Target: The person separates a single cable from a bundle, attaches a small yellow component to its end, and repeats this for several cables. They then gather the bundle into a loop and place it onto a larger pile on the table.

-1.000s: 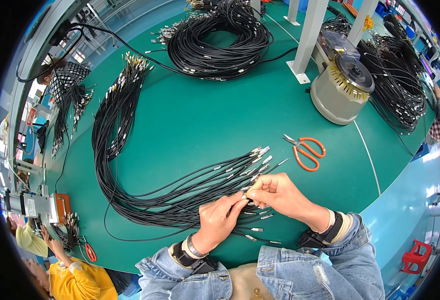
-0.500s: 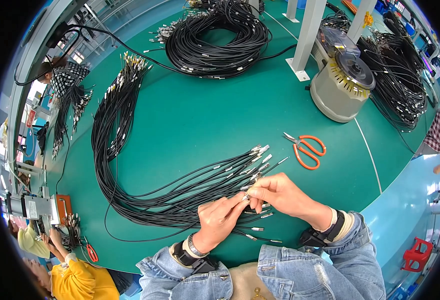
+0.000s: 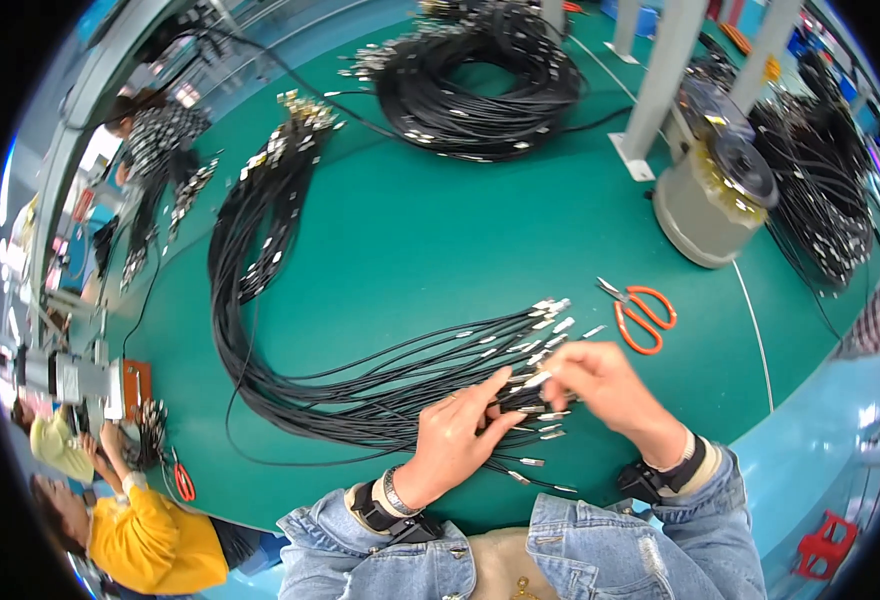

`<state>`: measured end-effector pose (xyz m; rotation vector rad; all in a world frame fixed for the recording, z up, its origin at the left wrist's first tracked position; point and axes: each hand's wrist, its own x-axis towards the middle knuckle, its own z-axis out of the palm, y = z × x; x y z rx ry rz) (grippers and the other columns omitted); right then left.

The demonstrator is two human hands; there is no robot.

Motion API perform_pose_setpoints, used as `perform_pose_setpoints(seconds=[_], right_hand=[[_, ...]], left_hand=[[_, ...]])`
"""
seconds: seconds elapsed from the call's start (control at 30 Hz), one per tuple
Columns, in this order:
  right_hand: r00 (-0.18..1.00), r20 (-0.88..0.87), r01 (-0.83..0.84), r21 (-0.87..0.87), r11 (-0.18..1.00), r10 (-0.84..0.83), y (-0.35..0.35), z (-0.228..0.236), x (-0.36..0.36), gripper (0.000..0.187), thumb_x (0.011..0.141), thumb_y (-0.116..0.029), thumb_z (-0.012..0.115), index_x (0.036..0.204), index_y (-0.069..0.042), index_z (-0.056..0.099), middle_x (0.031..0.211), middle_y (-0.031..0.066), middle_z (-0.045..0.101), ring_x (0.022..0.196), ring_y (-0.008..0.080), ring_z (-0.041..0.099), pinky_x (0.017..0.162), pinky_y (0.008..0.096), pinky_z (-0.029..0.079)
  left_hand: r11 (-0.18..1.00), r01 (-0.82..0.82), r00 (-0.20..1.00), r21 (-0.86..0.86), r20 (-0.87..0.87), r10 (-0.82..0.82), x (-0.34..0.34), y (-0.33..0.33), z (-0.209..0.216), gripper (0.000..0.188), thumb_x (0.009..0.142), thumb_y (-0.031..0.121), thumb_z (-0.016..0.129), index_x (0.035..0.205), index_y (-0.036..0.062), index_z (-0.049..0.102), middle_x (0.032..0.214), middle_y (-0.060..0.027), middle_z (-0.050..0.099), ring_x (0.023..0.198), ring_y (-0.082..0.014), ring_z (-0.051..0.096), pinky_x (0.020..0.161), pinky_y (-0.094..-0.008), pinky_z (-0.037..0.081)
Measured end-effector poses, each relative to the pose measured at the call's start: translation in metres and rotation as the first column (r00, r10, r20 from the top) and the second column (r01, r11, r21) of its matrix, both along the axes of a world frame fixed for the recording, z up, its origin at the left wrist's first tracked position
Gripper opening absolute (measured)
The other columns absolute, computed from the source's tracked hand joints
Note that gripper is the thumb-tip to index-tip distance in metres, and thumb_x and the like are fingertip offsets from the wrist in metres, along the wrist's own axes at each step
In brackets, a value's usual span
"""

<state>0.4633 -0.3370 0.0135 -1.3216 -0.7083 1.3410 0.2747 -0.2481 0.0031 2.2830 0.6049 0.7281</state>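
Curving from upper left to centre, the black cable bundle [image 3: 290, 392] runs rightward beneath our left hand [image 3: 455, 435], thumb [image 3: 501, 430] and forefinger [image 3: 483, 392] apart, while our right hand [image 3: 605, 385], whose blurred grip we cannot tell, sits nearer the silvery tips [image 3: 563, 325].

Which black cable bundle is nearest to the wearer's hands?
The U-shaped bundle, reaching the left hand; the ring-shaped coil and rightmost heap lie farther away.
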Motion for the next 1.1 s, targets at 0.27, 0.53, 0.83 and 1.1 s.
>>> perform_pose_setpoints(seconds=[0.27, 0.53, 0.83, 1.1], right_hand=[[0.952, 0.255, 0.161, 0.056, 0.985, -0.17, -0.032, 0.014, 0.04, 0.017, 0.088, -0.012, 0.053, 0.077, 0.0, 0.058, 0.063, 0.005, 0.057, 0.056, 0.0118, 0.053, 0.054, 0.0245, 0.041], [0.946, 0.28, 0.173, -0.004, 0.985, -0.165, -0.057, 0.014, 0.042, 0.017, 0.087, -0.01, 0.053, 0.077, 0.002, 0.058, 0.062, 0.0055, 0.057, 0.054, 0.0126, 0.052, 0.053, 0.0248, 0.041], [0.956, 0.261, 0.15, -0.047, 0.988, -0.133, -0.071, 0.01, 0.027, 0.015, 0.087, -0.008, 0.054, 0.078, 0.002, 0.058, 0.063, 0.0055, 0.058, 0.055, 0.0128, 0.053, 0.055, 0.0253, 0.043], [0.96, 0.263, 0.078, 0.072, 0.994, -0.094, -0.026, -0.002, -0.008, 0.013, 0.089, -0.007, 0.053, 0.083, 0.002, 0.06, 0.069, 0.0042, 0.06, 0.059, 0.0095, 0.054, 0.055, 0.0233, 0.044]], left_hand=[[0.938, -0.261, 0.943, 0.228, -0.148, 0.299, -0.101, 0.084, 0.033, 0.036, 0.074, 0.019, 0.072, 0.104, 0.0028, 0.061, 0.099, -0.0144, 0.059, 0.097, -0.0322, 0.055, 0.081, -0.0409, 0.045], [0.68, -0.398, 0.508, 0.616, -0.469, 0.723, -0.21, 0.186, -0.001, 0.02, 0.075, 0.014, 0.068, 0.089, 0.0035, 0.059, 0.079, -0.0136, 0.059, 0.078, -0.0295, 0.058, 0.068, -0.0399, 0.047], [0.351, -0.448, 0.735, 0.822, 0.115, 0.668, -0.17, 0.21, 0.095, 0.012, 0.078, 0.006, 0.061, 0.089, 0.0049, 0.057, 0.078, -0.0101, 0.058, 0.076, -0.0283, 0.057, 0.065, -0.0382, 0.047], [0.41, -0.665, 0.487, 0.624, -0.054, 0.872, -0.216, 0.314, 0.079, 0.018, 0.083, 0.02, 0.061, 0.096, 0.0071, 0.058, 0.081, -0.0089, 0.061, 0.077, -0.0294, 0.059, 0.069, -0.0401, 0.048]])
